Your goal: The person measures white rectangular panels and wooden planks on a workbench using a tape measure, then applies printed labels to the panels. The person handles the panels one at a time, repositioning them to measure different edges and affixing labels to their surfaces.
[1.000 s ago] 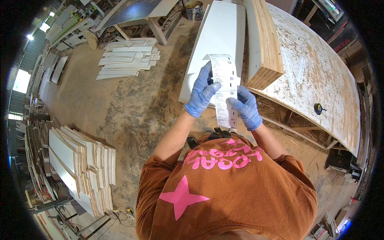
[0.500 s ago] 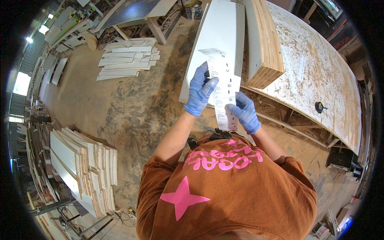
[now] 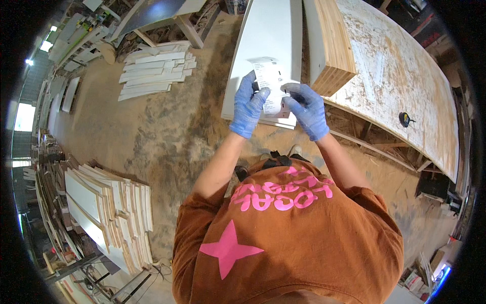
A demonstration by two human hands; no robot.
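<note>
Both hands wear blue work gloves and hold one white strip of printed labels [image 3: 270, 76] in front of my chest. My left hand [image 3: 247, 110] grips its left side, thumb across the front. On the other side, my right hand [image 3: 310, 114] is closed with thumb and fingertips at the strip's right edge. The strip looks doubled over, with its lower part between the two hands. Beyond them lies a long white panel [image 3: 268, 33], partly covered by the hands and strip.
A thick stack of boards [image 3: 338, 55] stands right of the panel, beside a scuffed white worktable [image 3: 405, 81] carrying a tape measure [image 3: 405, 119]. White strips [image 3: 157, 71] lie on the floor at far left. Many cut panels [image 3: 109, 207] are stacked at near left.
My right hand has moved up and brought the strip's lower end with it, so the strip now hangs shorter. My left hand keeps its hold. The view has shifted slightly.
</note>
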